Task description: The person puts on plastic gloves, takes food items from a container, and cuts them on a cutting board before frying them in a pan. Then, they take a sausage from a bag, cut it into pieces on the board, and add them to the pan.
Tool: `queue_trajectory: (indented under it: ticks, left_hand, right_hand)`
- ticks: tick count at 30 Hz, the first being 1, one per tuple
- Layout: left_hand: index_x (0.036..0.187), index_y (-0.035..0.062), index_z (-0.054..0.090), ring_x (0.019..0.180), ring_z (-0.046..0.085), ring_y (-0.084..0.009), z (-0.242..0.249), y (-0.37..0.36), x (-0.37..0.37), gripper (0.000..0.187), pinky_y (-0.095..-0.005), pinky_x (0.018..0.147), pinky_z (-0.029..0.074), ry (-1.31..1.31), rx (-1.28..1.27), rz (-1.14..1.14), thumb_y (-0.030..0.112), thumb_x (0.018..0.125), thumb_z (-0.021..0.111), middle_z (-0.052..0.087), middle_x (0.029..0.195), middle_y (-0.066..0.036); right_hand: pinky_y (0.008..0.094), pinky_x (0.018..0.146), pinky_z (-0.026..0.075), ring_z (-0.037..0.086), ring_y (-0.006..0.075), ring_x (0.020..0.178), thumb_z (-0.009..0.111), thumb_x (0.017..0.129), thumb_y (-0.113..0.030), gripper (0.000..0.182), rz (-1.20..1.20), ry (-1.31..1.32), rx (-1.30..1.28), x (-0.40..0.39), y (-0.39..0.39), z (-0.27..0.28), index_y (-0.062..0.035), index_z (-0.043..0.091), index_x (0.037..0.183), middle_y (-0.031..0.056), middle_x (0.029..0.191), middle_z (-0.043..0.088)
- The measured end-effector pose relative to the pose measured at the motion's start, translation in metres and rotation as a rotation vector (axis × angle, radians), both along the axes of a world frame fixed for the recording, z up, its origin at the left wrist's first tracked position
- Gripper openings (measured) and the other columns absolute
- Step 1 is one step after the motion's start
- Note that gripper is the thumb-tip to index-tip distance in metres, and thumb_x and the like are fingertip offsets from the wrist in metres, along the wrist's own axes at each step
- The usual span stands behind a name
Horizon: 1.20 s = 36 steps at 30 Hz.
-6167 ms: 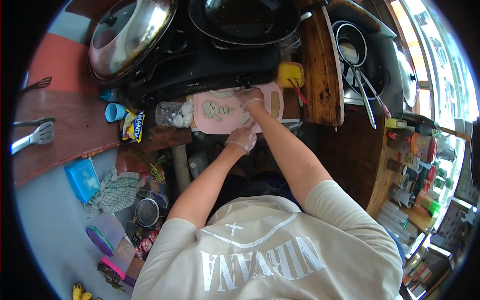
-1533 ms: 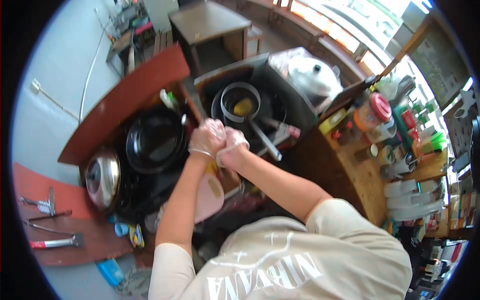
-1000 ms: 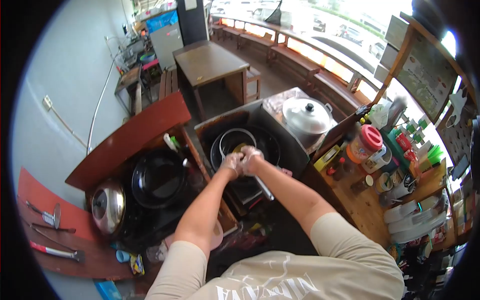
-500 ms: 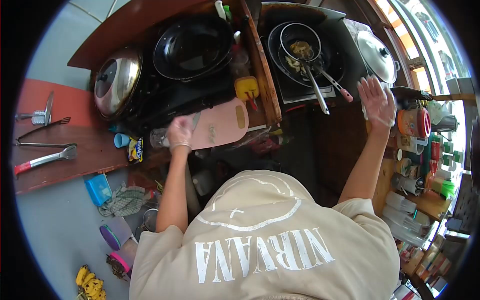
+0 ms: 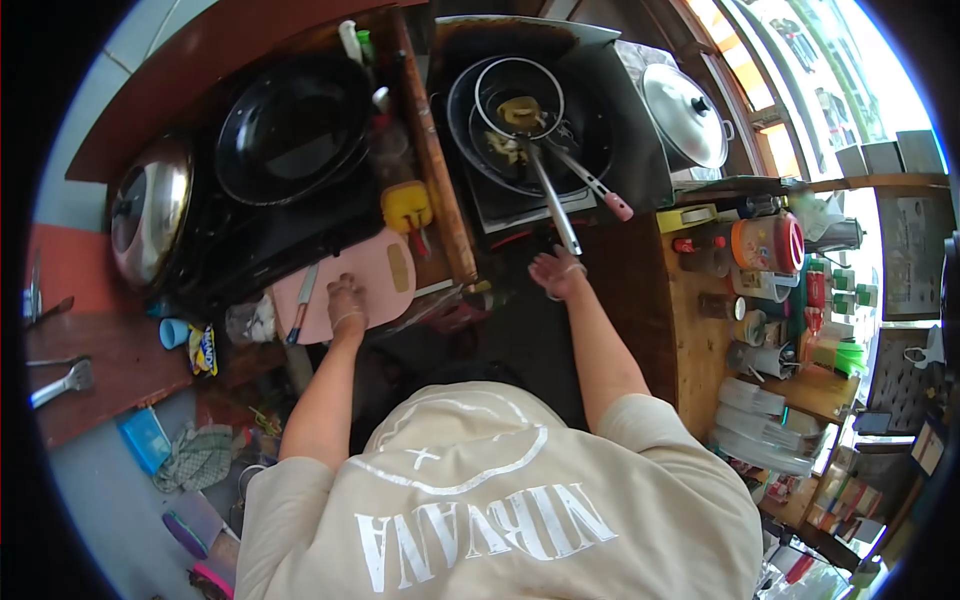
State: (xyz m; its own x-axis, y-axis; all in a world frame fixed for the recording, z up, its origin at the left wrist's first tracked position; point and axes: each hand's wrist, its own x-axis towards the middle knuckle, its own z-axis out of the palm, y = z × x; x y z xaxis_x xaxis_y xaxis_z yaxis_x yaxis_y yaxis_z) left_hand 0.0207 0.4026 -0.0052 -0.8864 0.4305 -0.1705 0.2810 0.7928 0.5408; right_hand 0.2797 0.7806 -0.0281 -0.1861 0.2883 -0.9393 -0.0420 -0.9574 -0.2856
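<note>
My left hand (image 5: 347, 305), in a clear glove, is down on the pink cutting board (image 5: 378, 300). Its fingers are bent and drawn together where small green pieces lay earlier; the hand hides what is under them. A knife (image 5: 302, 303) lies on the board to its left. My right hand (image 5: 557, 274), gloved too, is open with fingers apart at the front of the right stove, just below the handle end of a strainer (image 5: 549, 200). The strainer rests over a dark wok (image 5: 597, 130) with pale food pieces, beside a pink-handled utensil (image 5: 618, 207).
A black pan (image 5: 290, 130) sits on the left stove, near a domed lid (image 5: 155, 215). A wooden divider (image 5: 430, 140) separates the stoves. A lidded pot (image 5: 685, 115) stands at the back right. Jars and a red-lidded tub (image 5: 765, 243) crowd the right shelf.
My left hand has moved right over the board, away from the knife, which now shows fully. My right hand has come down and left to the stove front. The view has shifted right.
</note>
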Motion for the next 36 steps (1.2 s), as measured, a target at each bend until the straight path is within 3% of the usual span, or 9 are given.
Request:
queue_trajectory:
  ticks: [3, 6, 8, 14, 20, 23, 25, 29, 36]
  left_hand:
    - [0.109, 0.0060, 0.061, 0.102, 0.061, -0.0379, 0.001, 0.013, -0.004, 0.025, -0.0417, 0.089, 0.051, -0.052, -0.173, 0.033, 0.008, 0.084, 0.061, 0.057, 0.112, -0.020]
    - [0.105, 0.0053, 0.063, 0.103, 0.062, -0.0373, 0.000, 0.019, -0.010, 0.024, -0.0415, 0.091, 0.050, -0.077, -0.257, 0.085, 0.007, 0.081, 0.061, 0.058, 0.113, -0.020]
    - [0.104, 0.0052, 0.063, 0.103, 0.062, -0.0374, 0.004, 0.027, -0.013, 0.025, -0.0414, 0.092, 0.050, -0.083, -0.301, 0.086, 0.007, 0.079, 0.061, 0.059, 0.112, -0.021]
    - [0.102, 0.0060, 0.067, 0.103, 0.064, -0.0365, 0.011, 0.047, -0.017, 0.023, -0.0416, 0.092, 0.050, -0.139, -0.455, 0.058, 0.008, 0.080, 0.061, 0.066, 0.105, -0.021]
    - [0.097, 0.0043, 0.069, 0.101, 0.065, -0.0376, 0.008, 0.040, -0.012, 0.018, -0.0399, 0.093, 0.051, -0.031, -0.436, 0.055, 0.004, 0.083, 0.057, 0.068, 0.101, -0.022]
    - [0.092, 0.0017, 0.067, 0.086, 0.070, -0.0335, 0.004, 0.025, -0.013, 0.014, -0.0382, 0.079, 0.057, 0.061, -0.312, 0.030, 0.001, 0.081, 0.059, 0.068, 0.084, -0.019]
    - [0.087, -0.0007, 0.065, 0.067, 0.069, -0.0248, 0.010, 0.016, -0.007, 0.011, -0.0346, 0.059, 0.059, -0.366, 0.249, 0.460, -0.004, 0.079, 0.058, 0.063, 0.070, -0.012]
    - [0.081, 0.0010, 0.060, 0.058, 0.062, -0.0135, 0.088, 0.021, 0.010, 0.010, -0.0284, 0.049, 0.057, -0.396, 0.523, 0.496, -0.008, 0.078, 0.059, 0.058, 0.070, -0.005]
    - [0.083, 0.0027, 0.063, 0.059, 0.065, -0.0152, 0.265, 0.140, 0.029, 0.006, -0.0303, 0.054, 0.056, -0.354, 0.573, -0.106, 0.000, 0.077, 0.063, 0.062, 0.071, -0.005]
  right_hand:
    - [0.0404, 0.073, 0.058, 0.062, 0.0264, 0.073, 0.051, 0.096, -0.023, 0.029, -0.275, 0.377, -0.147, -0.005, 0.015, -0.038, 0.0051, 0.057, 0.102, 0.0147, 0.085, 0.063]
    - [0.0330, 0.065, 0.056, 0.063, 0.0220, 0.073, 0.053, 0.094, -0.019, 0.026, -0.125, 0.652, -0.135, 0.002, 0.024, -0.041, 0.0059, 0.057, 0.099, 0.0139, 0.084, 0.061]
    - [0.0350, 0.062, 0.060, 0.065, 0.0265, 0.070, 0.044, 0.099, -0.028, 0.034, -0.066, 0.779, -0.249, 0.016, 0.054, -0.100, 0.0028, 0.059, 0.104, 0.0190, 0.092, 0.065]
    - [0.0270, 0.040, 0.052, 0.061, 0.0211, 0.054, 0.040, 0.102, -0.025, 0.031, 0.061, 0.211, -0.108, -0.028, 0.040, 0.006, 0.0000, 0.055, 0.113, 0.0138, 0.086, 0.065]
    - [0.0331, 0.062, 0.053, 0.059, 0.0274, 0.069, 0.047, 0.099, -0.015, 0.021, 0.186, 0.130, 0.152, -0.036, 0.028, -0.012, 0.0012, 0.054, 0.111, 0.0206, 0.091, 0.055]
    - [0.0384, 0.070, 0.052, 0.057, 0.0298, 0.072, 0.049, 0.097, -0.011, 0.020, 0.062, 0.045, 0.159, -0.041, 0.021, 0.006, 0.0027, 0.054, 0.110, 0.0200, 0.088, 0.052]
    - [0.0393, 0.070, 0.053, 0.058, 0.0294, 0.073, 0.049, 0.097, -0.013, 0.021, 0.106, 0.105, 0.194, -0.037, 0.021, 0.006, 0.0026, 0.054, 0.110, 0.0231, 0.095, 0.054]
    - [0.0401, 0.071, 0.055, 0.058, 0.0266, 0.066, 0.051, 0.097, -0.020, 0.025, 0.094, 0.140, 0.147, -0.030, 0.021, 0.007, -0.0001, 0.055, 0.111, 0.0197, 0.092, 0.059]
    - [0.0408, 0.074, 0.057, 0.062, 0.0235, 0.064, 0.053, 0.095, -0.034, 0.036, 0.132, 0.193, 0.129, -0.015, 0.011, 0.004, -0.0034, 0.056, 0.115, 0.0163, 0.092, 0.067]
